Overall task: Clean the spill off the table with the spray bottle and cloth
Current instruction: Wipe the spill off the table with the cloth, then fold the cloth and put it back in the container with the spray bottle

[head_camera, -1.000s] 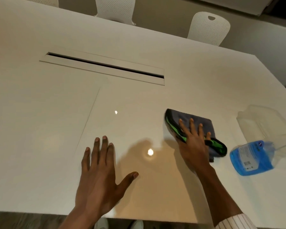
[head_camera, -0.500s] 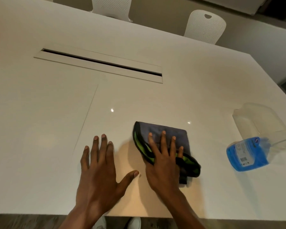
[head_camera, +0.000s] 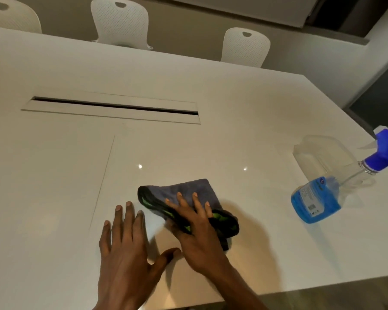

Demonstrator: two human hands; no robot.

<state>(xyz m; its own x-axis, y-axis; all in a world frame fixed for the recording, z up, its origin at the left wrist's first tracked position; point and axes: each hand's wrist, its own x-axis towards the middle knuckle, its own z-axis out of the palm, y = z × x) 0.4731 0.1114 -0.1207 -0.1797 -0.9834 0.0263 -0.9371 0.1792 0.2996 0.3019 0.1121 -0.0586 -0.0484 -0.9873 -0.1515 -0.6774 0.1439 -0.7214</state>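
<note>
A folded grey cloth [head_camera: 188,190] with black and green trim lies on the white table [head_camera: 233,104] near its front edge. My right hand [head_camera: 197,233] presses flat on the cloth, fingers spread over its near half. My left hand [head_camera: 126,247] rests palm down on the bare table just left of the cloth, fingers apart, holding nothing. A clear spray bottle [head_camera: 318,202] with blue liquid and a blue trigger head [head_camera: 385,151] stands at the right. No spill shows on the glossy surface.
A long cable slot [head_camera: 114,106] runs across the table's middle. A thin seam line [head_camera: 103,177] lies left of my hands. Three white perforated chairs [head_camera: 121,21] stand behind the far edge. The table's right corner is close to the bottle.
My right hand has slid the cloth leftward from near the bottle to beside my left hand. The left hand has stayed flat in place. The view has tilted up a little.
</note>
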